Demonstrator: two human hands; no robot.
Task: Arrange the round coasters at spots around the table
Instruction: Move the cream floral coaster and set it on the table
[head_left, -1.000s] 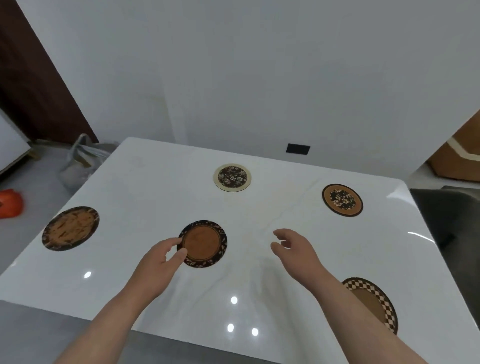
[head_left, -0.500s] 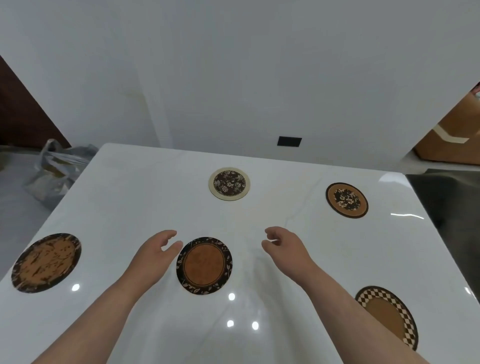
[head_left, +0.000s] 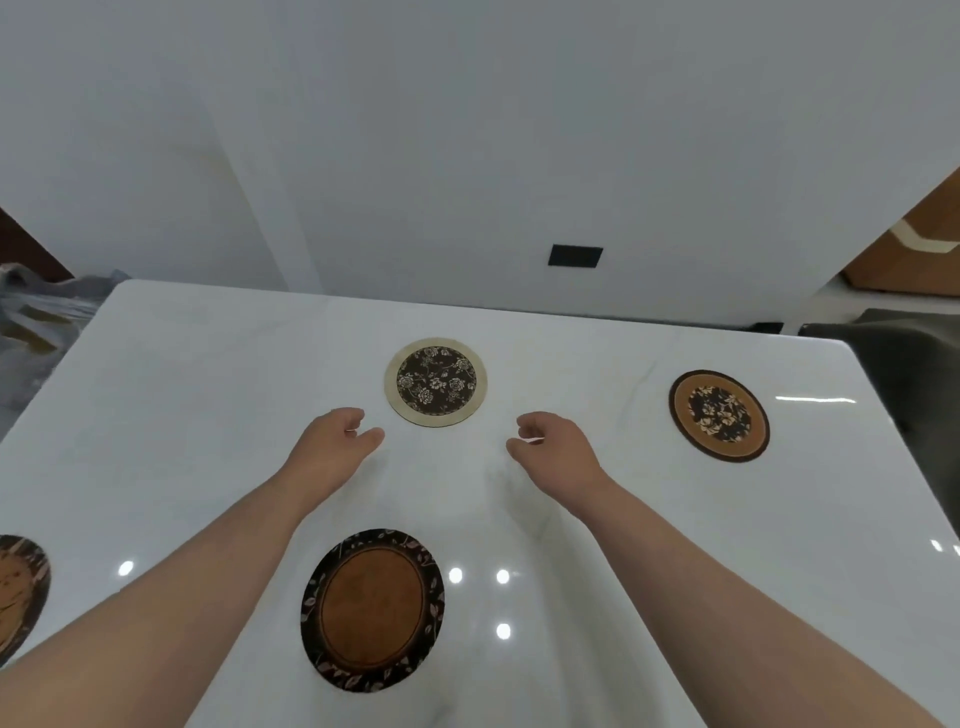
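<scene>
Coasters lie flat and well apart on the white tabletop (head_left: 208, 395). Cream-rimmed floral coaster (head_left: 436, 382) sits at the far middle, just beyond my hands. Brown-rimmed floral coaster (head_left: 719, 415) far right. Leaf-bordered coaster (head_left: 372, 609) near me, between my forearms. A streaked brown coaster (head_left: 18, 592) is cut off by the left frame edge; only part shows. My left hand (head_left: 330, 452) and right hand (head_left: 558, 452) hover over bare tabletop, each grip loose, fingers curled, holding nothing. Whether fingertips touch the surface I cannot tell. Crumpled bag (head_left: 36, 317) past the left corner, blurred. Dark rectangle (head_left: 575, 255) on the wall, unclear what it is.
</scene>
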